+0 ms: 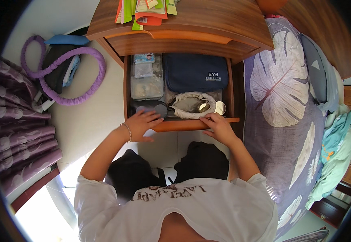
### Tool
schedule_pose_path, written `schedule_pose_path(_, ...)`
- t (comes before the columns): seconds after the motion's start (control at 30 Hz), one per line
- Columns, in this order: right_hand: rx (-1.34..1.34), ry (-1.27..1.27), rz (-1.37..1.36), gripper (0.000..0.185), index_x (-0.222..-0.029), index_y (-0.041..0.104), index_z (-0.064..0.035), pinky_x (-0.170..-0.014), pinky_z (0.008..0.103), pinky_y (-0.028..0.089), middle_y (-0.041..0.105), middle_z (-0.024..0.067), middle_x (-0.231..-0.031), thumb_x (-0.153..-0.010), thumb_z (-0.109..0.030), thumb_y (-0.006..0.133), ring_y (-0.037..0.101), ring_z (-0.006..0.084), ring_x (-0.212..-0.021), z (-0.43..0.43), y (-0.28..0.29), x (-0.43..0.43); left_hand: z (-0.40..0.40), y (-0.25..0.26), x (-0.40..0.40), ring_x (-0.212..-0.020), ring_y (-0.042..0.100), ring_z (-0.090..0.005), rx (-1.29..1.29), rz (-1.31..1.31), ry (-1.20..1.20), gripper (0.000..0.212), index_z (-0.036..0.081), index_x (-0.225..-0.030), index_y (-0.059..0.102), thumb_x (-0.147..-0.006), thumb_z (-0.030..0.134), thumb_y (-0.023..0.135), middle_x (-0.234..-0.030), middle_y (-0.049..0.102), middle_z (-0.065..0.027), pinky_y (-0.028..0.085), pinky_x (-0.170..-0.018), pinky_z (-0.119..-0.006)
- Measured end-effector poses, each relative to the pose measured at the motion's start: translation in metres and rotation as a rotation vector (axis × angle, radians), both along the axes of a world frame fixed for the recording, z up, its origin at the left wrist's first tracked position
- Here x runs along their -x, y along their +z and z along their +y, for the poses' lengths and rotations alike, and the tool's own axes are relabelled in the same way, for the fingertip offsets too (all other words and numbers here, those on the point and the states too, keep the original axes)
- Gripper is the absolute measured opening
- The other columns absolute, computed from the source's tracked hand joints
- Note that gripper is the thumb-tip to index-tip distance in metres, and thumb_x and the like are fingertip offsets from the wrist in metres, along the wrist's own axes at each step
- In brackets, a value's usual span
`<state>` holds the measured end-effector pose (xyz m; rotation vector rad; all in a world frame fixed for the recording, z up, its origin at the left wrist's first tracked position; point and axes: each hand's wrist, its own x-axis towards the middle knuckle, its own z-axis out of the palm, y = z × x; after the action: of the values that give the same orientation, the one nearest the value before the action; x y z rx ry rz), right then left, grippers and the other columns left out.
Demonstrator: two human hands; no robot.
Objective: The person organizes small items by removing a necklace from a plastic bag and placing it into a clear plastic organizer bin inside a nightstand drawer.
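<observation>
Before me an open wooden drawer is pulled out of a cabinet. My left hand, slightly blurred, spreads its fingers over the left part of the drawer front, beside a dark round-lensed item. With its fingertips on the top edge of the front, my right hand keeps its thumb apart on the outer side. Just behind these fingers lies an open beige drawstring pouch; a round mirror-like disc is beside it. Further back are a navy zip case bearing writing and a clear plastic box.
Colourful packets lie on the cabinet top. To the right is a bed with a leaf-patterned cover. A purple fabric-covered hoop and purple curtain are at the left. My knees are below the drawer front.
</observation>
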<state>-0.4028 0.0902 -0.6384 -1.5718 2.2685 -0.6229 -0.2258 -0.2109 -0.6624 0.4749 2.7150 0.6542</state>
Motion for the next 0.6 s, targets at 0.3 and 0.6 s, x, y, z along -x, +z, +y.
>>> schedule_pose_path(0.3,-0.144,0.048,0.161,0.041,-0.109,0.062,-0.0168,-0.078,0.0370,0.047,0.058,0.0048,-0.109,-0.069,-0.009,0.068,0.056,0.0271,-0.094,0.011,-0.021,0.064,0.023,-0.027,-0.018,-0.121,0.042,-0.0182,0.213,0.221,0.125,0.069,0.017,-0.136,0.035,-0.073,0.015,0.063,-0.126,0.050,-0.0019,0.026,-0.104,-0.045)
schedule_pose_path(0.6,-0.008,0.039,0.234,0.029,-0.099,0.054,-0.0031,-0.071,0.0400,0.047,0.058,0.0143,-0.086,-0.071,-0.007,0.062,0.057,0.0321,-0.081,-0.037,0.002,0.076,0.022,-0.026,-0.021,-0.120,0.043,-0.0177,0.170,0.215,0.168,0.068,0.018,-0.134,0.037,-0.072,0.014,0.063,-0.123,0.052,-0.0023,0.026,-0.104,-0.044)
